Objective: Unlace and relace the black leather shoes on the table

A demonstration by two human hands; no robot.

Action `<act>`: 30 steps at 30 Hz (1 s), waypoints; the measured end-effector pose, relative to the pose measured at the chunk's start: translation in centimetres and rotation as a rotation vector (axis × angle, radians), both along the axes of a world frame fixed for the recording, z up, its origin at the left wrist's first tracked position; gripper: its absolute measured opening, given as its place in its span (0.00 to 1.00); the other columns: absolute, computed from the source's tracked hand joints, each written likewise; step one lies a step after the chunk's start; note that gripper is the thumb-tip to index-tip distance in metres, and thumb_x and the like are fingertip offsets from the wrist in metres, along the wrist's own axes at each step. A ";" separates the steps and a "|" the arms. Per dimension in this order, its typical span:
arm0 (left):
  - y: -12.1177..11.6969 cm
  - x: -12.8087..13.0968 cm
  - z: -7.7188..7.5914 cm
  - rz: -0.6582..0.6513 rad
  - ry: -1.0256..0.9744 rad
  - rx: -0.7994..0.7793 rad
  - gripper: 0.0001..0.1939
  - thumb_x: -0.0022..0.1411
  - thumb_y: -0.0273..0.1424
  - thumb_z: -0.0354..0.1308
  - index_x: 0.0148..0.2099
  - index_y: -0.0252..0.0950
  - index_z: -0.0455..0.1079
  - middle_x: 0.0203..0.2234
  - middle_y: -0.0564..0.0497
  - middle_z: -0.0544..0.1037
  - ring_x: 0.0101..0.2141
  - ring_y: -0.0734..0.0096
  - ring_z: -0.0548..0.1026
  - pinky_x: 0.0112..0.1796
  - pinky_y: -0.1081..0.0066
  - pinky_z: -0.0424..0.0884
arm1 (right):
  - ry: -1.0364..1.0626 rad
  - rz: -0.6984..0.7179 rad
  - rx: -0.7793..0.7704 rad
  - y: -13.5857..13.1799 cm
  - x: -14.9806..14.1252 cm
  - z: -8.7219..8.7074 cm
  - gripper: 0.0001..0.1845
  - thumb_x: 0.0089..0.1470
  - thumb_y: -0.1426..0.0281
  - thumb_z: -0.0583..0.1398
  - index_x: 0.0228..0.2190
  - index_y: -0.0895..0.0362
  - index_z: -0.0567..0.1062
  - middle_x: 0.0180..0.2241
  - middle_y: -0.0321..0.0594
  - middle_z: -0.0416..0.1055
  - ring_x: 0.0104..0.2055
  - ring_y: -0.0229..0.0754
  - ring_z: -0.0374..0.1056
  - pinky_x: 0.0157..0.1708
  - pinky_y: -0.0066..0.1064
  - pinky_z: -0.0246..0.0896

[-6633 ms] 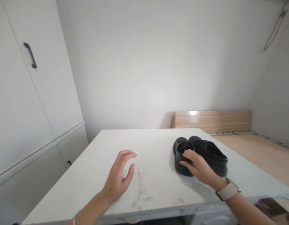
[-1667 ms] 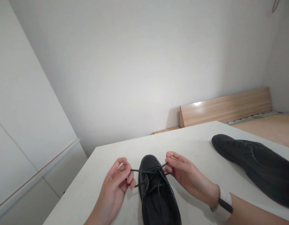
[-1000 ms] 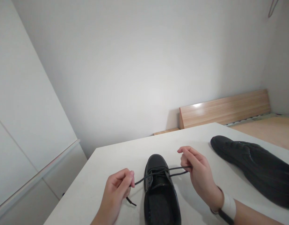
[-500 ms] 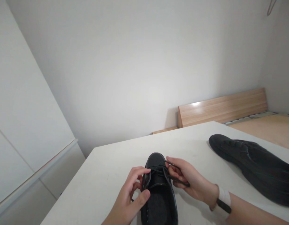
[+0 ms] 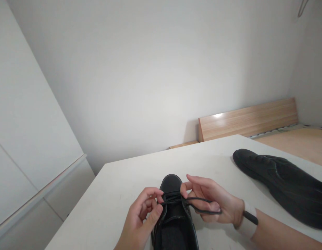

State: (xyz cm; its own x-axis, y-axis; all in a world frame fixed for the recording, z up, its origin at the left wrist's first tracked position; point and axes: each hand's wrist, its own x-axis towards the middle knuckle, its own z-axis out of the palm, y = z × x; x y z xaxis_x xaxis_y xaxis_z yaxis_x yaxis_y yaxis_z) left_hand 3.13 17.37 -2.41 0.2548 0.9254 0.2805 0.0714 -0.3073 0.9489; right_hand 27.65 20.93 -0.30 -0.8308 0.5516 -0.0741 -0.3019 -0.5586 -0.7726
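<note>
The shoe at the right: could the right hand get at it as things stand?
Likely yes: nothing stands between the right hand and that shoe, though the hand holds a loop of black lace.

Near shoe [image 5: 175,212] cut off, lace [image 5: 206,212] partly covered
The lower edge cuts this one, the right edge the other shoe [image 5: 275,184]. Behind the left hand [image 5: 138,216] the lace is hidden; how it crosses is too dark to read.

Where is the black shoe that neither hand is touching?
In the head view, the long black shoe lies on the white table at the right edge, to the right of the right hand.
</note>
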 end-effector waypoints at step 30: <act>0.3 0.3 1.1 0.104 0.107 0.002 0.10 0.64 0.39 0.59 0.35 0.39 0.68 0.30 0.53 0.71 0.33 0.67 0.70 0.35 0.72 0.65 | -0.670 -0.635 1.054 -0.2 -1.2 -1.2 0.09 0.56 0.68 0.61 0.26 0.55 0.67 0.24 0.33 0.67 0.23 0.34 0.60 0.21 0.25 0.53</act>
State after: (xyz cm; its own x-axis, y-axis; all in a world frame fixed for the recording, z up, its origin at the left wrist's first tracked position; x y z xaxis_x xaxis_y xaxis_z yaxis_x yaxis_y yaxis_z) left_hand 3.40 17.69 -1.32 0.1857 0.9479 0.2588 0.2040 -0.2949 0.9335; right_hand 26.47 20.77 -1.47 -0.3935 0.8590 0.3276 0.3073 0.4587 -0.8337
